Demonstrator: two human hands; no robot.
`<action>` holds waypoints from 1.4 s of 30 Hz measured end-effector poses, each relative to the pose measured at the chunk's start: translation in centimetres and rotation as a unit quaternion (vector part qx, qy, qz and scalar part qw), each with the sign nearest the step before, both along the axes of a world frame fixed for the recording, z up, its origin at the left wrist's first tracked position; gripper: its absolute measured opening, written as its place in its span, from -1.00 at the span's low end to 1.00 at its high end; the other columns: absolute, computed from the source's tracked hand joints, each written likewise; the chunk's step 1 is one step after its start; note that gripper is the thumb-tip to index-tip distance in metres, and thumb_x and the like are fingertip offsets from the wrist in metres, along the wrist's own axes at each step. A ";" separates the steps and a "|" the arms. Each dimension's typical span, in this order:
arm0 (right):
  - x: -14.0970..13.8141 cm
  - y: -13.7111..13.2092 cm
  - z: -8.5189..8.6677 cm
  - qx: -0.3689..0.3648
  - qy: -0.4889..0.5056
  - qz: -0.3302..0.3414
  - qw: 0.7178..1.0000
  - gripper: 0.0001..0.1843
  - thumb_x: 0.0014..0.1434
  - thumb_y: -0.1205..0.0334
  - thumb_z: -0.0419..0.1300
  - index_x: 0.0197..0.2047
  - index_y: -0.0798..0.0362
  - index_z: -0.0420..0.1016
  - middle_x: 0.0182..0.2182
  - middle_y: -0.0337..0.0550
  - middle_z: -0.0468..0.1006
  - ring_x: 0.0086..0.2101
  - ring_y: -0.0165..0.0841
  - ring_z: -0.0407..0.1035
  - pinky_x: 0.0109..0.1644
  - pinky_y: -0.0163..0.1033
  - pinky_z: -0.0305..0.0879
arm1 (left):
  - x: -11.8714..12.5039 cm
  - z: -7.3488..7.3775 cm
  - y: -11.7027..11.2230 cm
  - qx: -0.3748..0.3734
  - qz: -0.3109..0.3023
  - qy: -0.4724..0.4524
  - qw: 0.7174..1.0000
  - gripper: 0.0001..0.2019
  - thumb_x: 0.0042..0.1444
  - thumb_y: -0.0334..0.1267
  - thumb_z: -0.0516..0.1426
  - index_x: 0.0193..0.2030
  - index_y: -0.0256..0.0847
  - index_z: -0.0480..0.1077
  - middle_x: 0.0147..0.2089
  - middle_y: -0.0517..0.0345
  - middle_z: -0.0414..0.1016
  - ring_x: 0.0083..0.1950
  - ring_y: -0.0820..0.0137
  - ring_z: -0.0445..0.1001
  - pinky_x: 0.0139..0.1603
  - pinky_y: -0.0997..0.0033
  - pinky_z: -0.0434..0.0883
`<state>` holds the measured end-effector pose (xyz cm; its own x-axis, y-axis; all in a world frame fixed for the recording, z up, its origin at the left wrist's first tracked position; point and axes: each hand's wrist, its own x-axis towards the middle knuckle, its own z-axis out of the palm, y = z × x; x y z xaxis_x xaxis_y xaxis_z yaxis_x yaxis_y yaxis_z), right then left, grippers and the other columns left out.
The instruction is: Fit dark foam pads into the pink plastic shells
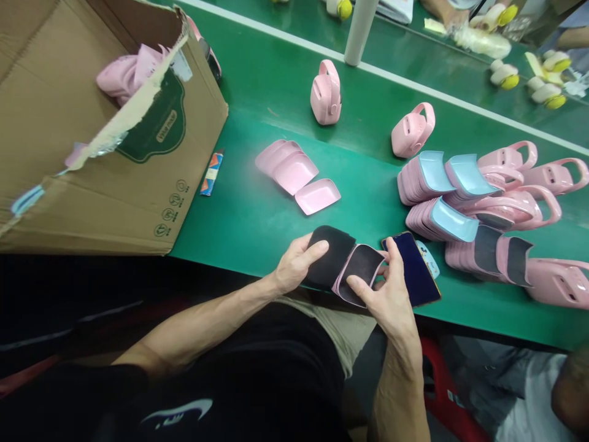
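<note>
My left hand (297, 263) is closed on a stack of flat black sheets (329, 255), its thumb on top, near the table's front edge. Right beside it, my right hand (384, 285) grips a small stack of pink curved panels (335, 287). The top one is faced with a black sheet (363, 265), and my thumb presses near its lower edge. The two stacks meet at their edges. Several loose pink panels (297, 172) lie fanned out on the table beyond my hands, with a single pink panel (317, 196) at their near end.
A large cardboard box (197, 159) stands at left, pink parts inside. A dark phone (411, 267) lies beside my right hand. Rightward are blue-topped panel stacks (437, 172), black-faced stacks (485, 248) and pink handled housings (559, 282). A post (361, 31) rises at the back. Someone sits at lower right.
</note>
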<state>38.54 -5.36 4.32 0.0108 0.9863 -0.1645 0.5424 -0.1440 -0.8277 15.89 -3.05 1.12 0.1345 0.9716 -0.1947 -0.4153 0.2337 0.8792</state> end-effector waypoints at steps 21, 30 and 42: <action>0.8 1.7 0.6 0.032 0.050 -0.082 0.995 -0.50 0.32 -0.22 0.36 0.08 0.00 0.73 -0.10 -0.05 0.69 -0.18 -0.23 0.54 -0.07 -0.11 0.51 | 0.1 0.1 0.5 -0.019 0.007 -0.017 1.000 -0.51 0.26 0.14 0.37 0.02 -0.31 0.64 -0.13 -0.04 0.70 -0.19 0.26 0.61 -0.11 0.33 0.53; 1.1 7.2 3.6 0.081 0.022 -0.053 0.995 -0.59 0.29 -0.18 0.39 -0.13 0.03 0.67 -0.30 -0.18 0.66 -0.33 -0.32 0.48 -0.17 -0.18 0.40 | 0.1 -0.2 0.4 -0.026 0.007 -0.025 0.999 -0.52 0.26 0.16 0.36 -0.08 -0.31 0.61 -0.21 0.01 0.66 -0.25 0.33 0.54 -0.23 0.40 0.48; -8.4 20.2 2.3 -0.006 -0.220 0.182 0.958 -0.80 0.33 0.19 0.27 -0.36 0.00 0.57 -0.46 -0.17 0.63 -0.40 -0.30 0.46 -0.21 -0.22 0.36 | -0.1 -0.2 -0.8 -0.042 0.018 -0.122 0.991 -0.46 0.32 0.17 0.32 0.07 -0.36 0.53 -0.19 -0.18 0.72 -0.25 0.11 0.73 -0.27 0.23 0.67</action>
